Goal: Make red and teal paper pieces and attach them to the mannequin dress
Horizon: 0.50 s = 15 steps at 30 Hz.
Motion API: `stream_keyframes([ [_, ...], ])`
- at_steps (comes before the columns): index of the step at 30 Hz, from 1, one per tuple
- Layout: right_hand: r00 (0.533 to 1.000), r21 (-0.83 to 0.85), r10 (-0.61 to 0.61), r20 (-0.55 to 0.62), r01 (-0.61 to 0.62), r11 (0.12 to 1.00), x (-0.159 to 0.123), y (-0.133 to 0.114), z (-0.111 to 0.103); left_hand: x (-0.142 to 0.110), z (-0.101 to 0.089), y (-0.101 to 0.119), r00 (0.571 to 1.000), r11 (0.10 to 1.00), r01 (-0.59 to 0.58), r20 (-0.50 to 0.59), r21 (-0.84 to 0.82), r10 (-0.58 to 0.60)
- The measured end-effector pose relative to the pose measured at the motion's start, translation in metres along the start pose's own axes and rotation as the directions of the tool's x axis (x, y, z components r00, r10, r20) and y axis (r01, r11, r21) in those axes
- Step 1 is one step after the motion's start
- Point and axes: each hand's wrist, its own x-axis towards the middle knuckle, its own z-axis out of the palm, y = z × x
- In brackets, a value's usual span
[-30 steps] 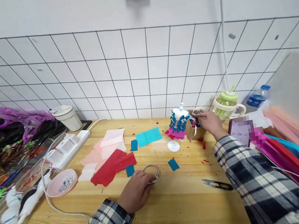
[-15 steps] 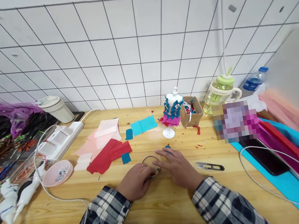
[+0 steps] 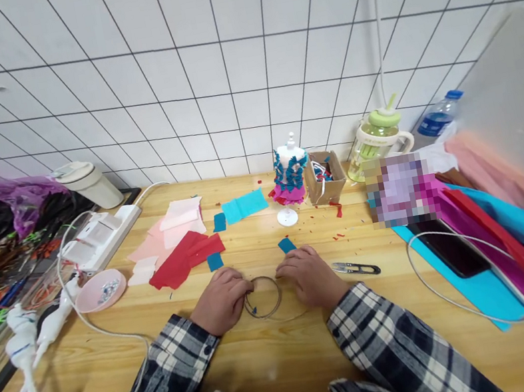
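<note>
A thin wire ring (image 3: 262,297) lies on the wooden table (image 3: 291,360) just in front of me. My left hand (image 3: 223,299) is curled, its fingertips pinching the ring's left side. My right hand (image 3: 309,276) rests at the ring's right side with bent fingers touching the wire. A small blue felt piece (image 3: 286,245) lies just beyond my right hand. Farther back stands a small white mannequin (image 3: 288,178) dressed in blue and pink scraps, beside a small cardboard box (image 3: 323,176).
Thread snips (image 3: 356,268) lie right of my right hand. Red, pink and blue felt sheets (image 3: 184,250) lie at left centre, with a pink dish (image 3: 100,291), power strip (image 3: 100,237) and cable. A phone (image 3: 448,248), fabric pile (image 3: 511,226) and green bottle (image 3: 377,142) stand at right.
My right hand left the cardboard box and came down to the ring's right side. My left hand stayed on the ring, which was drawn nearer to me. The view tilted down.
</note>
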Motion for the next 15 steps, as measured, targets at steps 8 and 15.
stream_keyframes([
  [8, 0.998, 0.073, 0.056, -0.027, -0.054, 0.996, -0.045, -0.021, 0.0, -0.004, -0.015, 0.022, 0.998, 0.998, -0.043, -0.042, -0.038, 0.041],
  [15, 0.998, -0.115, 0.061, -0.02, -0.063, 0.991, -0.047, -0.026, 0.023, 0.018, 0.007, 0.07, 0.994, 1.0, 0.002, 0.106, 0.004, -0.003],
])
